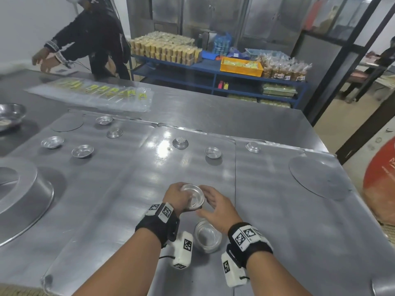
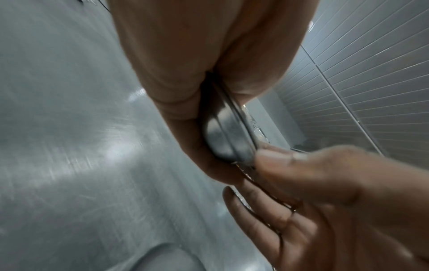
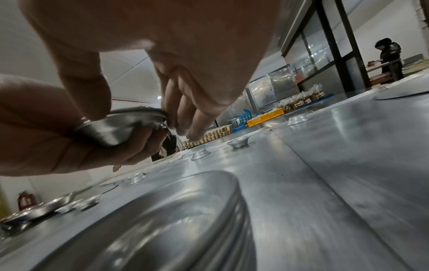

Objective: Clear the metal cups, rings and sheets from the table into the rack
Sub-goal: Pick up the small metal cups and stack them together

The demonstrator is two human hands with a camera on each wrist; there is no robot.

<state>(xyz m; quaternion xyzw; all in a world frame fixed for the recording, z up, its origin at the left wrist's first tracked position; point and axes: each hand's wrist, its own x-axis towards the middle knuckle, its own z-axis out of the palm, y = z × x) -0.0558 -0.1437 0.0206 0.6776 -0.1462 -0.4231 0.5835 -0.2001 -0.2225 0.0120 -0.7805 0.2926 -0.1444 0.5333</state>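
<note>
**Steel worktable, cups scattered across it**

Steel sheets [image 1: 192, 167] cover the table, with small metal cups spread over the far half and a round disc [image 1: 318, 178] at the right. Near the front edge, the left hand [image 1: 176, 196] grips a stack of cups [image 1: 193, 197], lifted off the surface. The right hand [image 1: 215, 208], fingers loosely spread, touches the stack's rim. Another cup [image 1: 207, 238] sits on the table between the wrists.
</note>
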